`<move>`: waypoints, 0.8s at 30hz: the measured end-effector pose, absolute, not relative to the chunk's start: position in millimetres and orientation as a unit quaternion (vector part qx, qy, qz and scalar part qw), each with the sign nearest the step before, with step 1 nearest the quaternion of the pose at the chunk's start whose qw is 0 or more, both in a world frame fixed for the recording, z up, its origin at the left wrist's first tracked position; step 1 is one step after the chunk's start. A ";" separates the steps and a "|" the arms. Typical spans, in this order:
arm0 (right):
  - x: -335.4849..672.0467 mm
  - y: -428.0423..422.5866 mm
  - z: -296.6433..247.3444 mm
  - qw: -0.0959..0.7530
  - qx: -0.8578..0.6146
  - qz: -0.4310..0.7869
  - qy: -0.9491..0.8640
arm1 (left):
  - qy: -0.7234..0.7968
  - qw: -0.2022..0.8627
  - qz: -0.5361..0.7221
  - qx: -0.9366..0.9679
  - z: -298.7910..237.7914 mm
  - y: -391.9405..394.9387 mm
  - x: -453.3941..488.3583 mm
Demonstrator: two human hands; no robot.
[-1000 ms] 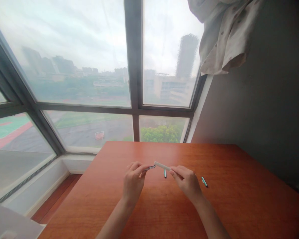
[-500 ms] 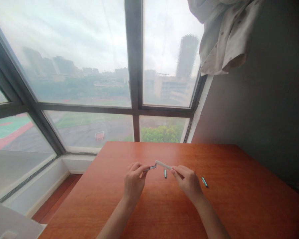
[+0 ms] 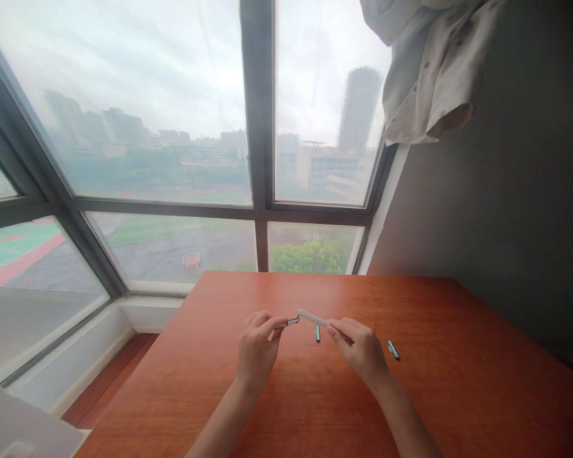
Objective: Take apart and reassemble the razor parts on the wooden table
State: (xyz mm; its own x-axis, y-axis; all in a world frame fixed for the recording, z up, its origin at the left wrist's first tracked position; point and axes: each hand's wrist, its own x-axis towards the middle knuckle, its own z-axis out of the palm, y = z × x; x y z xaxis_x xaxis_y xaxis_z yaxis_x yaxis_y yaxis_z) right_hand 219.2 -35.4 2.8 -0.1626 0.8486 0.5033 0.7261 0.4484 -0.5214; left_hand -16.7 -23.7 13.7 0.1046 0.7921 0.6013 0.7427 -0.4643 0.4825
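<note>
My left hand [image 3: 258, 346] is closed on a thin silver razor handle [image 3: 292, 321], its bent neck poking out past the fingertips. Between the thumb and fingers of my right hand [image 3: 360, 346] is a pale, slim stick [image 3: 312, 317], whose kind I cannot make out. The stick's far end meets or nearly meets the handle's tip, above the table. Just below the stick lies a small teal-and-black razor cartridge [image 3: 318, 333]. A second razor cartridge [image 3: 393, 350] rests on the wood to the right of my right hand.
The reddish-brown wooden table [image 3: 195, 381] reaches to a large window with dark frames [image 3: 260, 210]. A pale spotted cloth [image 3: 430, 83] hangs at the upper right before a grey wall [image 3: 506, 191]. A white ledge [image 3: 90, 356] runs along the left.
Almost nothing differs. Both hands keep their places and grips, and the razor cartridges lie where they were; the whole view has shifted very slightly.
</note>
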 end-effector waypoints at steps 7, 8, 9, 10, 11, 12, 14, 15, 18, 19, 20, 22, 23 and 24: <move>219.7 -33.8 2.7 0.381 -0.515 0.092 -0.762 | 0.518 0.030 0.429 0.740 14.9 -24.0 -16.4; 219.7 -33.6 2.8 0.378 -0.514 0.093 -0.764 | 0.516 0.030 0.430 0.740 14.4 -23.7 -16.6; 219.5 -33.6 3.0 0.377 -0.515 0.093 -0.764 | 0.514 0.030 0.432 0.740 13.9 -23.4 -16.9; 219.3 -33.6 3.2 0.378 -0.516 0.092 -0.763 | 0.513 0.030 0.433 0.741 13.4 -23.1 -17.2; 219.0 -33.7 3.4 0.380 -0.518 0.091 -0.761 | 0.512 0.030 0.433 0.741 13.0 -22.9 -17.4; 218.8 -33.8 3.5 0.382 -0.521 0.089 -0.758 | 0.510 0.030 0.434 0.742 12.6 -22.7 -17.5; 218.6 -34.1 3.3 0.387 -0.530 0.086 -0.749 | 0.509 0.031 0.433 0.743 12.3 -22.6 -17.5; 218.7 -34.2 3.0 0.389 -0.536 0.082 -0.745 | 0.509 0.032 0.432 0.744 12.3 -22.7 -17.3; 219.6 -33.5 1.1 0.394 -0.548 0.071 -0.734 | 0.506 0.038 0.432 0.745 12.6 -23.6 -16.7; 219.9 -33.1 0.3 0.398 -0.549 0.069 -0.732 | 0.506 0.041 0.433 0.745 12.8 -23.9 -16.6; 220.1 -32.5 -0.4 0.403 -0.547 0.069 -0.730 | 0.505 0.044 0.434 0.745 13.1 -24.2 -16.4; 220.2 -31.6 -1.3 0.412 -0.538 0.070 -0.732 | 0.503 0.049 0.434 0.746 13.4 -24.5 -16.4; 220.0 -31.3 -1.4 0.413 -0.533 0.071 -0.735 | 0.503 0.050 0.433 0.746 13.5 -24.6 -16.5; 219.7 -31.3 -1.2 0.411 -0.529 0.071 -0.739 | 0.504 0.050 0.432 0.746 13.6 -24.5 -16.6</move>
State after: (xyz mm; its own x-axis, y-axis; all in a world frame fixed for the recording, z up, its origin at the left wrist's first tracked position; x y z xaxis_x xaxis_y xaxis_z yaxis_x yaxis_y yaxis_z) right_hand 219.7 -31.3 -1.2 -0.1021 0.8403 0.5324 0.7234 0.4301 -0.5401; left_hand -16.6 -24.5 13.6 0.1183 0.7956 0.5941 0.7084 -0.4869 0.5110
